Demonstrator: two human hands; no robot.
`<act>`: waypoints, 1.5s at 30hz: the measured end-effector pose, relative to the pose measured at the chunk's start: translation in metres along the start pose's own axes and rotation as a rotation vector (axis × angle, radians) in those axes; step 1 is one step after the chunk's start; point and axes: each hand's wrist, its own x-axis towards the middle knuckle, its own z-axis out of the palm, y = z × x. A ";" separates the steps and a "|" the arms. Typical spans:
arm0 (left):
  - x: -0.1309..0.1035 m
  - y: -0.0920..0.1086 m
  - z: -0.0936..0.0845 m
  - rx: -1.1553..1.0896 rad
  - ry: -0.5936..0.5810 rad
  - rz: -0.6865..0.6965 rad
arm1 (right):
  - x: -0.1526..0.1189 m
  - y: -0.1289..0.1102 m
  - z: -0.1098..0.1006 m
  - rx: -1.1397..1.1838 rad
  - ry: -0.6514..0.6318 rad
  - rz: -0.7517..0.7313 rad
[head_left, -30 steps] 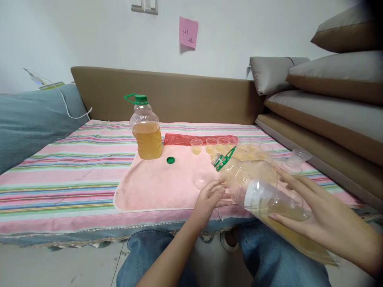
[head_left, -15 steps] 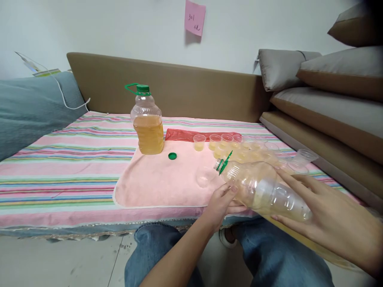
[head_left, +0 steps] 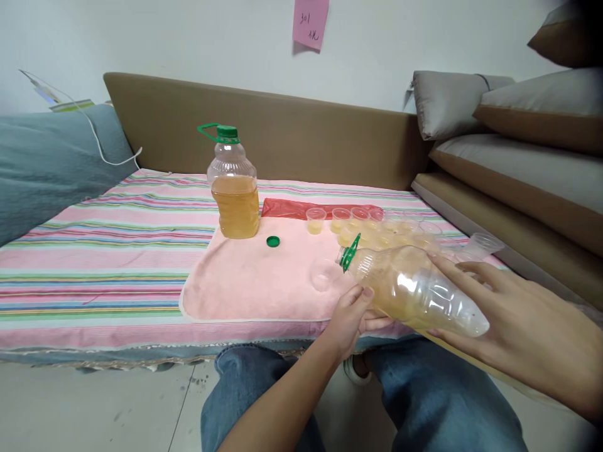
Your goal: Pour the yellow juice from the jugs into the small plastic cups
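A large clear plastic bottle (head_left: 405, 285) with yellowish liquid lies tilted between my hands, its uncapped mouth pointing left and a green handle ring round its neck. Beneath its shoulder, my left hand (head_left: 353, 317) grips and supports it. My right hand (head_left: 509, 333) is wrapped round the body farther back. Just below and left of the mouth stands a clear plastic cup (head_left: 323, 275), in which I cannot make out any liquid. Several cups with yellow liquid (head_left: 348, 233) stand behind the bottle, partly hidden by it. A green cap (head_left: 272, 241) lies on the pink cloth (head_left: 249, 289).
A second, capped bottle (head_left: 238, 207) of amber liquid stands upright at the cloth's left. Behind the cups lies a red plastic bag (head_left: 301, 208). A stack of clear cups (head_left: 483, 245) lies at the right, near piled cushions (head_left: 532, 150). The striped bed's front edge (head_left: 155, 351) runs before my knees.
The held bottle has tipped farther toward its mouth, its rear slightly raised, and liquid has shifted toward the neck. The view has shifted slightly; both hands keep their grip.
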 end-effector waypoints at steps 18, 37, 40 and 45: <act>0.004 -0.008 -0.004 -0.099 -0.030 -0.006 | 0.010 0.001 -0.003 -0.044 0.025 -0.090; 0.005 -0.011 -0.004 -0.130 -0.011 -0.013 | 0.017 0.007 -0.002 -0.013 0.060 -0.158; 0.006 -0.012 -0.004 -0.124 -0.010 -0.010 | 0.017 0.006 -0.003 -0.020 0.062 -0.151; 0.006 -0.012 -0.003 -0.123 -0.008 -0.012 | 0.017 0.005 -0.005 -0.036 0.055 -0.158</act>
